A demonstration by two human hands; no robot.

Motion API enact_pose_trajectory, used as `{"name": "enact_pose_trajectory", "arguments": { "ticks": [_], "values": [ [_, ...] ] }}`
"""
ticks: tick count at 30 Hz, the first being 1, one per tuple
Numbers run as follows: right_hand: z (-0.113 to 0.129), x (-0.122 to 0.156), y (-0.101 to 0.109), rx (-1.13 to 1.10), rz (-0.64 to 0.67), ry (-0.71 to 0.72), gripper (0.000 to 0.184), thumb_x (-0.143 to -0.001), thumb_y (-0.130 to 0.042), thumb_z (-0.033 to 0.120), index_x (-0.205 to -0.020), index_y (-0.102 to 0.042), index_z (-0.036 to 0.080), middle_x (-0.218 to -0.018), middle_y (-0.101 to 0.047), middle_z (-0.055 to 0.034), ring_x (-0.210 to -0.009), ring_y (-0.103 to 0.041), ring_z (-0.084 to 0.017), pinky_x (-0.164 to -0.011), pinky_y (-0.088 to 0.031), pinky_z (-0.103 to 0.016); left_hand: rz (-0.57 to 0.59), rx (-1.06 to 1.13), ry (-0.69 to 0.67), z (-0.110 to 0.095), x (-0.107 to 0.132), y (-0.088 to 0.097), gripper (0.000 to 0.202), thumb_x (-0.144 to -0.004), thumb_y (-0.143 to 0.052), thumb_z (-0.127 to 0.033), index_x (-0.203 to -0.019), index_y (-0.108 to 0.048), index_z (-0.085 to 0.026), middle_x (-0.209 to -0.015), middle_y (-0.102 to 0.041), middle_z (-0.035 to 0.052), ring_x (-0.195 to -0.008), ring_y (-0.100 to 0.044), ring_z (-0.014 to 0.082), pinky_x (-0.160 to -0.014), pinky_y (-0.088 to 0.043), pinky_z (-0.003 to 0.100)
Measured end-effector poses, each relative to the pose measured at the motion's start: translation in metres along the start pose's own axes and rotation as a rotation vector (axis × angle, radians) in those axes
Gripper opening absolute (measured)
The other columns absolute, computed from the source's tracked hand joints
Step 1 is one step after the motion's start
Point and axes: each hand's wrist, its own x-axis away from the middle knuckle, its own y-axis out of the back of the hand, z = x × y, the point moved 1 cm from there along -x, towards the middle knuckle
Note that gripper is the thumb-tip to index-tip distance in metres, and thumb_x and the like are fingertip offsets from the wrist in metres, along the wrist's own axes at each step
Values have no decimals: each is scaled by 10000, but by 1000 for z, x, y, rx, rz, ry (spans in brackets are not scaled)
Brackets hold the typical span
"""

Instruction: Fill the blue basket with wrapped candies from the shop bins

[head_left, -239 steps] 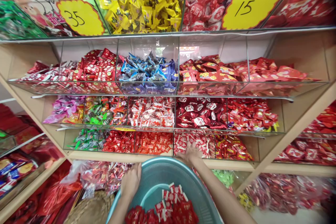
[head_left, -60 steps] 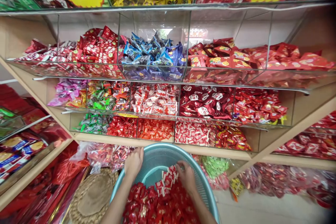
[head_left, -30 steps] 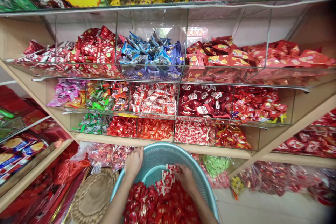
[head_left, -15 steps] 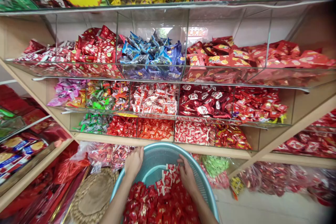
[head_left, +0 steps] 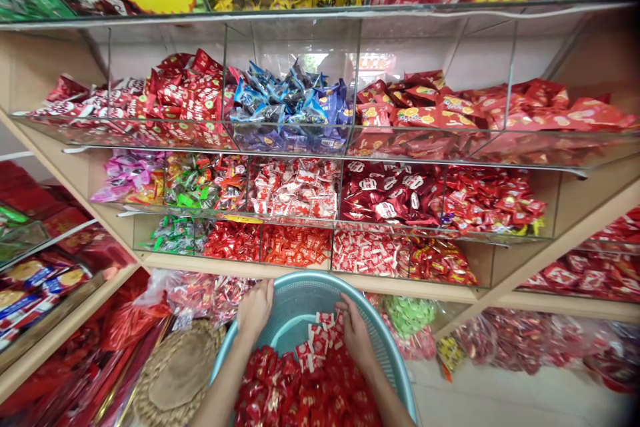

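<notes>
Teal mesh basket (head_left: 310, 281) holds red candy packets (head_left: 310, 392) heaped over most of its floor, one teal patch left bare; I can't tell whether my left hand (head_left: 255, 311) on the rim or my right hand (head_left: 356, 335) curled at the heap holds anything.

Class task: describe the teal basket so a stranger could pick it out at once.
Below the lowest wooden shelf of the sweet display sits a round teal mesh basket. It is heaped with red sweets and, unlike the woven mat beside it, has the left hand and right hand at it.
</notes>
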Motion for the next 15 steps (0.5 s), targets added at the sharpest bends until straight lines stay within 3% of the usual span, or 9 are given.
{"name": "enact_pose_trajectory", "arguments": {
  "ticks": [3,7,12,15],
  "values": [
    [11,5,0,77,-11,21,510,-789,-478,435,-1243,-466,203,-1133,-605,-99,-1050,-558,-236,-906,-438,-372,-5,3,-4,1,0,-1,531,-909,-131,-445,-1006,-594,-204,-983,-669,95,-787,-641,184,-679,-417,275],
    [46,-1,10,242,-84,145,493,-782,-510,431,-1217,-484,200,-1163,-569,-102,-1027,-540,-240,-918,-409,-374,-16,9,-16,3,0,-3,522,-908,-128,-446,-1005,-583,-209,-976,-674,84,-779,-642,185,-674,-417,276],
    [90,-53,38,474,-225,237,449,-857,-364,405,-1235,-434,174,-1082,-563,-120,-989,-515,-236,-879,-390,-375,13,21,-2,2,0,-1,532,-907,-130,-440,-982,-592,-188,-960,-675,93,-811,-641,199,-686,-420,282],
    [96,-91,43,792,-212,69,515,-796,-452,486,-1203,-454,171,-1133,-514,-155,-1066,-460,-302,-883,-356,-443,27,21,14,1,0,1,532,-907,-133,-441,-988,-594,-186,-962,-676,93,-811,-642,201,-691,-423,284]
  ]
}}
